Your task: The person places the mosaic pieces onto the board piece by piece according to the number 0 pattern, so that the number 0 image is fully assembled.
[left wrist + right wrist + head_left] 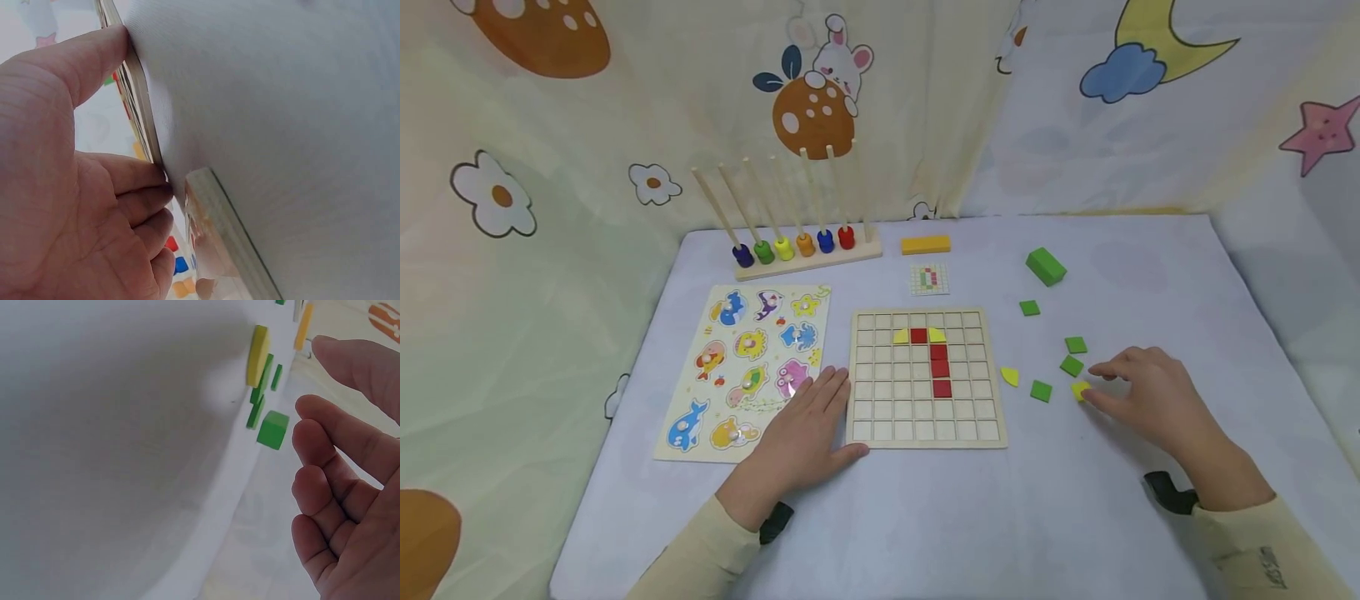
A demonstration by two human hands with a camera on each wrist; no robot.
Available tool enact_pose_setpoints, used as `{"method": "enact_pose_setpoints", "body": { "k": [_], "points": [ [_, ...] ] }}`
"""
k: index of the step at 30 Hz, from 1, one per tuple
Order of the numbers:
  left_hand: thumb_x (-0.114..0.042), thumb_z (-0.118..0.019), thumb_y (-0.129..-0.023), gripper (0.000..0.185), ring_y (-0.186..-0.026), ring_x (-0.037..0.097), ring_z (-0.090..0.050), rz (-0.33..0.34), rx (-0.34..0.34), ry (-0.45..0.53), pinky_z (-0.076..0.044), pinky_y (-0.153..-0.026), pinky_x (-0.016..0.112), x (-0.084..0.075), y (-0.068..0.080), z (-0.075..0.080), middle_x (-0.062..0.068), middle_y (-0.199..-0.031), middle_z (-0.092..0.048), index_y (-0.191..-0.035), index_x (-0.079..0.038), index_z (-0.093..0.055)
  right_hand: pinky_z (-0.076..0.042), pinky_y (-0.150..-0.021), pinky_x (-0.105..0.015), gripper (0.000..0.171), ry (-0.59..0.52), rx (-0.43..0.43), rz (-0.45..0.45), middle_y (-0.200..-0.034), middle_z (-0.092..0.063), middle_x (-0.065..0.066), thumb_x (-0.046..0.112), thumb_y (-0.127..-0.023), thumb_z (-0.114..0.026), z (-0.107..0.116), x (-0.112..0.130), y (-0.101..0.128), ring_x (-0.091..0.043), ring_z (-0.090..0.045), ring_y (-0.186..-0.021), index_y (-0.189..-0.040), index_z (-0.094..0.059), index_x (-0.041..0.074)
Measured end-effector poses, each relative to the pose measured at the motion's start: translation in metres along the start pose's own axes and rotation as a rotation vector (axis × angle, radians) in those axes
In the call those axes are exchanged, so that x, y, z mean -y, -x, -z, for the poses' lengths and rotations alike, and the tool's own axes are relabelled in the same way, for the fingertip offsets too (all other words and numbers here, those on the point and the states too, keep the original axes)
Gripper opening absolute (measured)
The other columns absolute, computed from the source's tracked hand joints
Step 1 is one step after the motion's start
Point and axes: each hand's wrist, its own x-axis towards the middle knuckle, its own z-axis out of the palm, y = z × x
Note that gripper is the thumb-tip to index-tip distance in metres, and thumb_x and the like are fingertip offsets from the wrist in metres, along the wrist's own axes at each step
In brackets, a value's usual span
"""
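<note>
My left hand (801, 437) lies with its fingers straight along the left edge of a wooden grid board (889, 421), its thumb touching the near-left corner. On the board, red squares (940, 368) and two yellow rounded pieces (937, 335) form a hooked shape. Over to the right, my right hand (1153, 404) hovers with thumb and fingers apart, beside a yellow rounded piece (1078, 389). In the right wrist view nothing is between its fingers, and the yellow piece (257, 356) stands clear of them. Several green squares (1041, 391) and another yellow piece (1010, 377) lie nearby.
An animal puzzle board (688, 379) lies under the left hand's side. Behind it stands a peg rack (808, 262) with coloured beads. A pattern card (928, 279), an orange block (925, 244) and a green block (1046, 266) sit toward the back.
</note>
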Motion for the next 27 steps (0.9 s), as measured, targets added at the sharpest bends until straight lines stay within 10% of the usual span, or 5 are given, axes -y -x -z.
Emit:
{"method": "enact_pose_setpoints", "body": {
  "k": [27],
  "points": [
    [-0.068,-0.066,-0.092,0.103,-0.165,0.026,-0.016,-0.008,-0.018,-0.002,-0.018,-0.135,0.045,0.001,0.001,0.0,0.007,-0.176,-0.022,-0.166,-0.007,-0.027,-0.05,-0.082,-0.058,0.039,0.07,0.081,-0.016,-0.102,-0.073,-0.018,0.027,-0.077,-0.09,-0.014,-0.004,0.002,-0.039,-0.063,-0.095,-0.105,-0.082,0.002]
  ]
}}
